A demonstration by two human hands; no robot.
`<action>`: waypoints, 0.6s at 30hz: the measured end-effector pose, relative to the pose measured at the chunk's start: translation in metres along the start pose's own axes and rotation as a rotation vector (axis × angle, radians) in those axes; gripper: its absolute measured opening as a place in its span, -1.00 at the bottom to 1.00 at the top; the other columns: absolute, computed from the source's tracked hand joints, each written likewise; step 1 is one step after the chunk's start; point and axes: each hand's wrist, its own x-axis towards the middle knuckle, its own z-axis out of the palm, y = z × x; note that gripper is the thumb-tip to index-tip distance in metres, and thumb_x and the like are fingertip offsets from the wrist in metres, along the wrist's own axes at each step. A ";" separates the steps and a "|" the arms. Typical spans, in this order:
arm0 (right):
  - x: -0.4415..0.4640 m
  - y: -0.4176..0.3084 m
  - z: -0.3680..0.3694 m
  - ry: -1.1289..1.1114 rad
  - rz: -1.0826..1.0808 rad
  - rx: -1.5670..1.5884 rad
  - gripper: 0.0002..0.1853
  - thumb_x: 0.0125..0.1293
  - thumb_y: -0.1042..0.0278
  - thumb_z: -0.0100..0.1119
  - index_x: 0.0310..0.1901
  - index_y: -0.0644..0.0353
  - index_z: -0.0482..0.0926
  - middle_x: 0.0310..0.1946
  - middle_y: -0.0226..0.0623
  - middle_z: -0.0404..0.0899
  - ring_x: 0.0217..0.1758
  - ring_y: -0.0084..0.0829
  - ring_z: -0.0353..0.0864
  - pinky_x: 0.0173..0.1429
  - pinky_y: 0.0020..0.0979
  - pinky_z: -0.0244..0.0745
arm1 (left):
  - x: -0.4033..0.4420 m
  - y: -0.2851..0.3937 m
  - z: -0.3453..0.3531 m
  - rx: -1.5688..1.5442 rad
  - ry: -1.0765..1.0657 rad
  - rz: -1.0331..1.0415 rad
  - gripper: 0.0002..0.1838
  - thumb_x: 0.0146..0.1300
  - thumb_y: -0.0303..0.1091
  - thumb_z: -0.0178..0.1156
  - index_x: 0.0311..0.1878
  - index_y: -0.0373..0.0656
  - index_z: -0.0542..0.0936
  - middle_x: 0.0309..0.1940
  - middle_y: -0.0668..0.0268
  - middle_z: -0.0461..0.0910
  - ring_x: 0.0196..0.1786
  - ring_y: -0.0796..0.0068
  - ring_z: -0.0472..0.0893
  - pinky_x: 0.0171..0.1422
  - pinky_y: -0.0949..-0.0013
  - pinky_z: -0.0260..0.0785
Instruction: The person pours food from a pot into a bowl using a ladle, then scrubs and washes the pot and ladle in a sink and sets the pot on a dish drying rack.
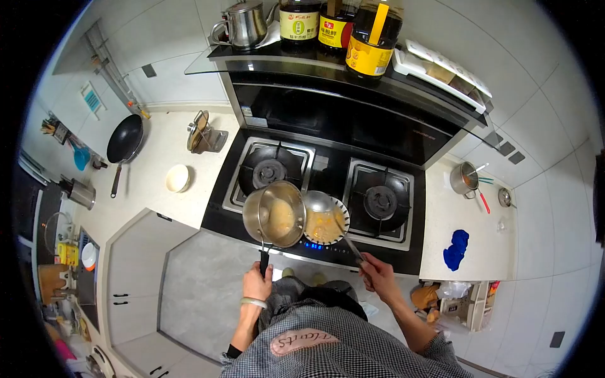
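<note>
Bright, mostly even light falls from beyond the frame. The saucepan point(254, 211) gleams over the front edge of the stovetop point(326, 169), where blue digits point(315, 246) glow. Wide-angle distortion bows the wall tiles point(457, 41); black rounds off the corners; small lettering looks soft.

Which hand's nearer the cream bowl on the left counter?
Left. The left hand, on the black handle of the pot, is below and right of the cream bowl in view. The right hand, holding the ladle, is farther right.
</note>
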 end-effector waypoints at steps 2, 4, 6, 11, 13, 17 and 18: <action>0.017 0.001 0.020 -0.005 -0.223 -0.148 -0.58 0.29 0.30 0.05 0.17 0.19 0.38 -0.47 -0.34 0.51 -0.59 -0.59 0.37 -0.48 -0.53 0.37 | 0.001 0.000 0.001 0.032 0.021 0.035 -0.69 0.16 -0.17 0.13 -0.37 -0.29 0.49 -0.55 -0.11 0.50 -0.42 -0.16 0.50 -0.35 0.03 0.32; 0.045 0.005 0.062 0.026 -0.456 -0.310 -0.58 0.27 0.32 0.05 0.15 0.23 0.37 -0.49 -0.26 0.50 -0.58 -0.50 0.41 -0.47 -0.48 0.38 | 0.007 -0.008 -0.018 0.090 0.055 0.051 -0.69 0.16 -0.17 0.13 -0.38 -0.30 0.49 -0.57 -0.10 0.50 -0.43 -0.15 0.51 -0.36 0.04 0.32; 0.056 -0.006 0.074 0.109 -0.728 -0.712 -0.58 0.23 0.35 0.05 0.12 0.30 0.35 -0.49 -0.05 0.49 -0.49 -0.23 0.53 -0.41 -0.34 0.41 | 0.005 0.000 -0.014 0.082 0.061 0.057 -0.69 0.16 -0.18 0.12 -0.38 -0.31 0.49 -0.59 -0.09 0.49 -0.45 -0.14 0.51 -0.37 0.04 0.31; 0.062 0.005 0.083 0.062 -0.660 -0.804 -0.71 0.27 0.32 0.00 -0.05 0.32 0.42 -0.48 -0.07 0.50 -0.60 -0.22 0.46 -0.50 -0.35 0.39 | -0.002 -0.002 0.002 0.035 0.065 0.048 -0.69 0.17 -0.18 0.12 -0.39 -0.31 0.49 -0.63 -0.06 0.49 -0.50 -0.11 0.51 -0.40 0.07 0.32; 0.044 -0.021 0.083 -0.191 0.123 -0.058 -0.79 0.31 0.34 -0.07 -0.20 0.33 0.43 -0.50 -0.17 0.47 -0.68 -0.46 0.34 -0.65 -0.46 0.28 | -0.003 0.002 0.000 0.016 0.035 0.019 -0.71 0.17 -0.22 0.11 -0.35 -0.32 0.49 -0.59 -0.10 0.50 -0.46 -0.15 0.51 -0.36 0.04 0.34; 0.060 -0.020 0.061 -0.350 0.444 0.387 -0.78 0.36 0.32 -0.14 -0.11 0.30 0.34 -0.48 -0.28 0.42 -0.66 -0.65 0.25 -0.73 -0.62 0.12 | -0.003 0.004 -0.002 -0.013 -0.006 -0.017 -0.73 0.17 -0.26 0.11 -0.31 -0.34 0.49 -0.55 -0.15 0.51 -0.39 -0.18 0.53 -0.31 0.02 0.36; 0.063 -0.020 0.058 -0.419 0.514 0.533 -0.80 0.36 0.34 -0.15 -0.12 0.30 0.31 -0.45 -0.25 0.41 -0.66 -0.64 0.24 -0.74 -0.62 0.11 | -0.003 0.003 -0.002 -0.013 -0.008 -0.016 -0.73 0.17 -0.26 0.11 -0.31 -0.34 0.49 -0.55 -0.15 0.51 -0.39 -0.18 0.53 -0.31 0.02 0.36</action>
